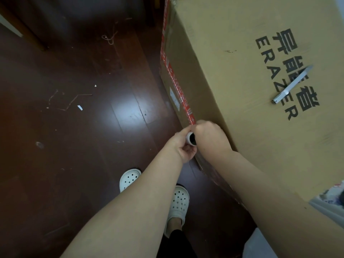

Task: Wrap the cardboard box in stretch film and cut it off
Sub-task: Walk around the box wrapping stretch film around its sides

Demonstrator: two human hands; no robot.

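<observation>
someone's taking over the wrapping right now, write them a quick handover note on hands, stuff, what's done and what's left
Left hand: grip closed around the film roll, held against the side of the cardboard box.
Right hand: closed over the top of the same roll, at the box's upper edge.
Cutter: lying loose on top of the box, across the printed lettering.
Done: some film appears to cover the box side nearest you; its extent is hard to tell.
Left: carry the roll around the box, then cut the film with the cutter.
</observation>
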